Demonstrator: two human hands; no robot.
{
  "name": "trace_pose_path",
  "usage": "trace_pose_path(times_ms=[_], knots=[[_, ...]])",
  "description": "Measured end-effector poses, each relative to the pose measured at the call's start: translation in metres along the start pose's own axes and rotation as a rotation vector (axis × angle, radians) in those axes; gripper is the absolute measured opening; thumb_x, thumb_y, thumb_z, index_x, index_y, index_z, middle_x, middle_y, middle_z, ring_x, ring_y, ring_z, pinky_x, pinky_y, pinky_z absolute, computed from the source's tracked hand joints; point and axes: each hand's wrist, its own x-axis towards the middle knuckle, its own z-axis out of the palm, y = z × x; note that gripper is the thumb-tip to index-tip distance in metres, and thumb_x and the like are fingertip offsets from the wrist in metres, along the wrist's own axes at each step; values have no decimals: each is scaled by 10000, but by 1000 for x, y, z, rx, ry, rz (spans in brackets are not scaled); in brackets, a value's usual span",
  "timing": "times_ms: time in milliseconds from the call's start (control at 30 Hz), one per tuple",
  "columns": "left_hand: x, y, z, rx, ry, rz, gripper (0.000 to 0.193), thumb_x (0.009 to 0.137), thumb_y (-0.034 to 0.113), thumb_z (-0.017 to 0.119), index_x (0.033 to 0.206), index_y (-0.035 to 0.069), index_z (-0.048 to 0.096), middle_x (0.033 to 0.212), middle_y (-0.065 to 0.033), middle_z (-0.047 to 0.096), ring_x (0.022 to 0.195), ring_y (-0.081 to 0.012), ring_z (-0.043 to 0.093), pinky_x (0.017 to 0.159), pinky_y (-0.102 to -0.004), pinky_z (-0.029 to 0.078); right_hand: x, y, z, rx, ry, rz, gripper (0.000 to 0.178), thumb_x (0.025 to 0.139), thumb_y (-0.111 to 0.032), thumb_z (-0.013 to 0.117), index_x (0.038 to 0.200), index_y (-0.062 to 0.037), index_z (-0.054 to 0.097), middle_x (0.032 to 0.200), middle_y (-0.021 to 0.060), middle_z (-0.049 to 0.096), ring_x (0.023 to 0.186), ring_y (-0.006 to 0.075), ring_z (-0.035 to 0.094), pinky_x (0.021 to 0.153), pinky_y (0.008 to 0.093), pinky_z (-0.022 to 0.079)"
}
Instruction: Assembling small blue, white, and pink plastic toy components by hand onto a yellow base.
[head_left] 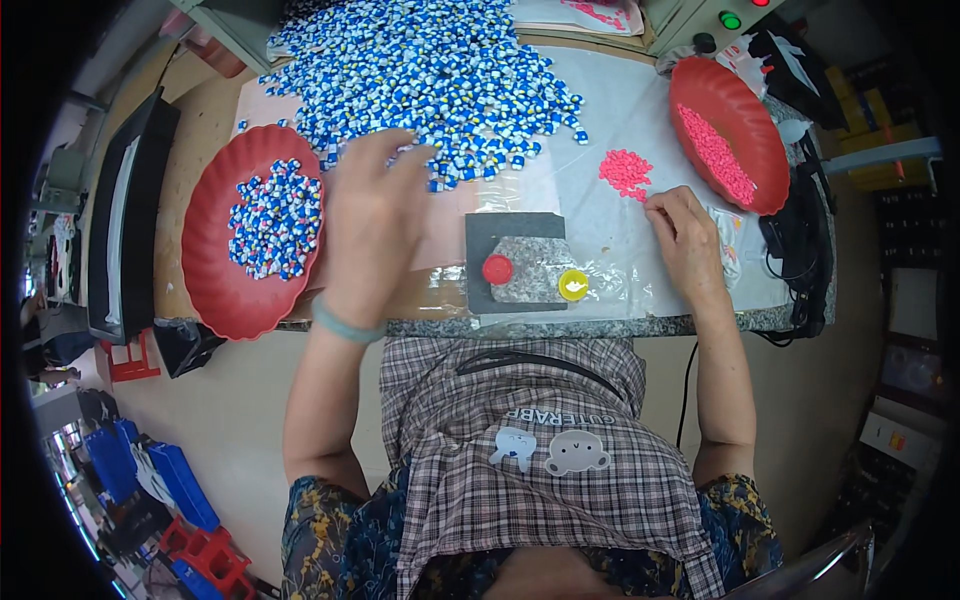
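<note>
My left hand (378,215), smeared by motion, hovers over the near left edge of a big heap of small blue and white pieces (410,75). Whether its fingers hold anything does not show. Beside a small pile of pink bits (625,170), my right hand (688,240) has its thumb and fingertips drawn together in a pinch; what lies between them is too small to make out. Between the hands, a speckled stone block (530,268) rests on a dark grey square pad (482,232). On the block sit a red round cap (497,268) and a small yellow cup (573,285) with something whitish inside.
At left, a red scalloped bowl (205,235) holds more blue and white pieces. Another red bowl (690,85) at right contains pink bits. A black tray (120,230) stands far left. Dark cables (790,260) hang at the table's right edge.
</note>
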Motion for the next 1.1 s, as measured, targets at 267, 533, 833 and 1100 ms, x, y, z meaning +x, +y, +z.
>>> trace_pose_path(times_ms=[267,533,833,1100], knots=[[37,20,76,-111,-253,210,142,780,68,708,917,35,684,912,-103,618,901,-303,585,790,-412,500,2,14,-18,-18,-113,-386,184,755,106,646,910,7,656,934,119,670,895,306,660,783,370,532],[39,18,84,67,-312,309,144,795,70,591,920,59,661,873,-92,629,894,-260,603,757,-383,494,-10,10,-17,19,-26,-180,124,802,60,681,911,2,669,920,115,666,837,280,664,720,356,538],[40,28,57,-243,-167,52,154,834,12,615,973,28,678,882,-125,632,794,-302,638,713,-416,524,-13,-5,-12,-65,-93,-76,114,807,18,718,892,0,644,856,99,631,754,242,660,670,345,534],[13,54,30,-1131,-368,-558,152,986,10,572,1040,-40,705,981,-64,673,831,-120,671,714,-241,555,-7,-5,-8,-54,-117,-139,123,792,43,699,862,-6,611,834,87,618,716,223,660,647,320,552]])
